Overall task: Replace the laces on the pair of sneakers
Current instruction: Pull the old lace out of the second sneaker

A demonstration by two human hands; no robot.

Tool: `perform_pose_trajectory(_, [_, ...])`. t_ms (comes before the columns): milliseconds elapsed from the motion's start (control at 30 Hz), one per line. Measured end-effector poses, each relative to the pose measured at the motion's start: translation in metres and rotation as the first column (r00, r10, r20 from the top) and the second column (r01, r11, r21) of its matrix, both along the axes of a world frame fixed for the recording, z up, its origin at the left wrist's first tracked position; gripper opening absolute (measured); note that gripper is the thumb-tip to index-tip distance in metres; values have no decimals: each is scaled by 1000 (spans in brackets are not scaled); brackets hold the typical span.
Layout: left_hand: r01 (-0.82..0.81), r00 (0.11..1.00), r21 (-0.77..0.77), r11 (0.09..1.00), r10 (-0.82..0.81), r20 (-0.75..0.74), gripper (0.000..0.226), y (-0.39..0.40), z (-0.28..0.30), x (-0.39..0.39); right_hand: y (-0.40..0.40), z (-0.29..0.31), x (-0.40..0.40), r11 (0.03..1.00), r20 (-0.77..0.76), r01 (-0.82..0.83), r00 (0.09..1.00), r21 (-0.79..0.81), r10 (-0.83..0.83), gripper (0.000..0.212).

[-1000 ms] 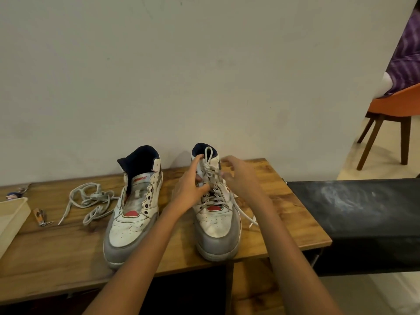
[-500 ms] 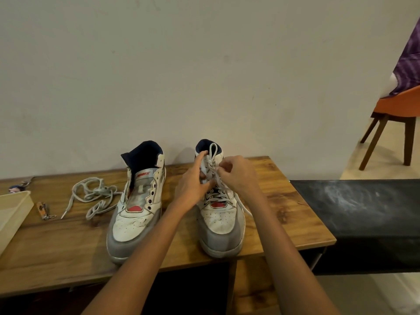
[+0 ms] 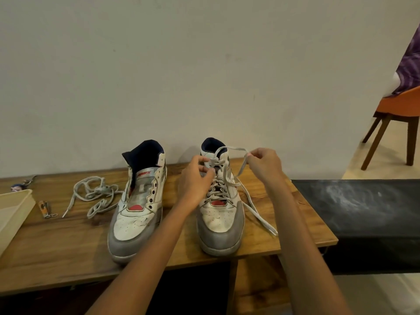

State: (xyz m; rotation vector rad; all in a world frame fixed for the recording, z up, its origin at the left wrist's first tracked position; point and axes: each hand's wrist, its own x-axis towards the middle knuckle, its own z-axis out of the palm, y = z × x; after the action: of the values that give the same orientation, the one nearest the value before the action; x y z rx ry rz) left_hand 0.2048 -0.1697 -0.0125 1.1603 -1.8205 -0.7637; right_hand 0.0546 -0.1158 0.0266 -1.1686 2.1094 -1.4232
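Lacing half done.
Right shoe (image 3: 219, 210) threaded; right hand (image 3: 264, 163) pinches its lace (image 3: 234, 148), left hand (image 3: 196, 178) pinches the crossing. Left shoe (image 3: 136, 208) bare, spare lace (image 3: 95, 194) on table (image 3: 56, 246).

White-grey sneakers (image 3: 220, 214) with red tongue patch, navy lining, pale grey laces (image 3: 223, 178), loose grey lace (image 3: 95, 194), brown woodgrain table (image 3: 68, 242), cream tray (image 3: 13, 210), orange chair (image 3: 402, 103), purple patterned cloth (image 3: 410, 64), off-white wall (image 3: 181, 64)

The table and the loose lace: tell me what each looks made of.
Table: wood or wood-look laminate, brown with visible grain and a low sheen; which one can't be told. Loose lace: flat woven fabric, likely cotton or polyester, matte off-white, lying limp in soft coils.
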Motion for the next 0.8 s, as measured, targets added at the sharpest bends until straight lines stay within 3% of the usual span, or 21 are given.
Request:
perform_pose_trajectory(100, [-65, 998, -28, 998, 65, 8, 25, 7, 2, -8, 2, 5, 2, 1000, 43, -4, 999, -21, 5, 26])
perform_pose_trajectory(200, [-65, 998, 22, 998, 65, 13, 30, 13, 4, -17, 5, 11, 13, 985, 198, -161, 966, -54, 169, 29])
perform_pose_trajectory(333, [-12, 995, 143, 990, 26, -97, 34, 15, 8, -21, 4, 7, 20, 963, 158, -262, 950, -59, 268, 33])
perform_pose_trajectory(500, [2, 999, 136, 991, 4, -46, 40, 11, 9, -16, -1, 6, 26, 959, 147, -270, 949, -83, 280, 49])
perform_pose_trajectory(633, [74, 995, 56, 996, -70, -66, 49, 8, 10, -8, 8, 23, 23, 923, 254, -354, 889, -150, 382, 52])
perform_pose_trajectory(667, [103, 994, 32, 994, -102, -22, 49, 6, 10, -6, 14, 31, 19, 900, 232, -428, 871, -77, 434, 49])
perform_pose_trajectory(733, [118, 989, 6, 993, -118, 86, 37, 4, 10, -2, 24, 44, 6, 840, 94, -486, 873, 242, 478, 43])
perform_pose_trajectory(800, [121, 978, -38, 992, -112, 178, 21, 3, 10, 0, 29, 47, -8, 812, -188, -235, 903, 535, 385, 38])
